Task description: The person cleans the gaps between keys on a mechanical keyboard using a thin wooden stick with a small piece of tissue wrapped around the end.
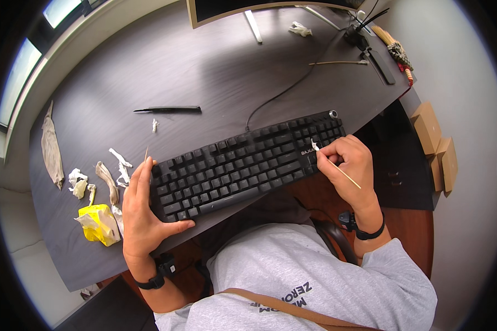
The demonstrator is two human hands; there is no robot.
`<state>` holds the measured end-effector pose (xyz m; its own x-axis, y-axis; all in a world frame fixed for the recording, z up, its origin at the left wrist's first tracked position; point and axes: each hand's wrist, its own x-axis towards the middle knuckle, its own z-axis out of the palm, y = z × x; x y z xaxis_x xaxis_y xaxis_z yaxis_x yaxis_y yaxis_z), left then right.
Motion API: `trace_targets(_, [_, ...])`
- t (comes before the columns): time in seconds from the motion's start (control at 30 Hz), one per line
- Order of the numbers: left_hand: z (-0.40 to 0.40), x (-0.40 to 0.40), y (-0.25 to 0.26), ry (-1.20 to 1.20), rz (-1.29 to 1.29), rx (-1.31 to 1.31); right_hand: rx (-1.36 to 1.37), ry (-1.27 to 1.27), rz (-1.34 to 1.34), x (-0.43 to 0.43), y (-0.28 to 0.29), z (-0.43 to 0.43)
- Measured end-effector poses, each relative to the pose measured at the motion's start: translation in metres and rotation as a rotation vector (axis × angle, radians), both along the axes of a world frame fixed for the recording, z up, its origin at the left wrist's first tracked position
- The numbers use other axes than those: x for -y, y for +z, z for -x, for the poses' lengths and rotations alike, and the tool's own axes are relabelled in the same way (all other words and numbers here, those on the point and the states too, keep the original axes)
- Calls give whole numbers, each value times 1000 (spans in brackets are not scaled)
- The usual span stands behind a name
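A black keyboard (pixel 232 165) lies tilted across the front part of the desk, its cable running back from the upper edge. My left hand (pixel 143 211) grips the keyboard's left end, thumb along its front edge; a thin pointed wooden stick (pixel 146 153) sticks up by the fingertips. In my right hand (pixel 350 165), pinched between thumb and fingers, is a thin wooden stick (pixel 343 173). White tissue (pixel 314 144) is at the stick's upper end, over the right part of the keyboard near its printed lettering.
Left on the desk (pixel 107 82) are crumpled tissues (pixel 78 178), grey cloths (pixel 51 149) and a yellow packet (pixel 97 223). A black slim tool (pixel 167 109) lies behind the keyboard. Farther back stand a monitor (pixel 273 6) and a small broom (pixel 397 51); cardboard boxes (pixel 435 140) are at right.
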<state>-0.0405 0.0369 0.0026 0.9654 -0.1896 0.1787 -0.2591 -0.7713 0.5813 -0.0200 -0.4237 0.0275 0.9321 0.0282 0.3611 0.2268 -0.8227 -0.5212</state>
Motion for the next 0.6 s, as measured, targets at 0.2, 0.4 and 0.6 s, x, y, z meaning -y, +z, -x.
trace_targets(0.2, [0,0,-1,-11,-16,17,10,-113,-188,16,7,-14])
trace_targets(0.4, [1,-4,-2,-8,1,27,28,-76,-107,8,-3,-55])
trace_targets(0.6, [-2,-1,-3,-8,-12,24,22,-58,-12,12,-7,-40])
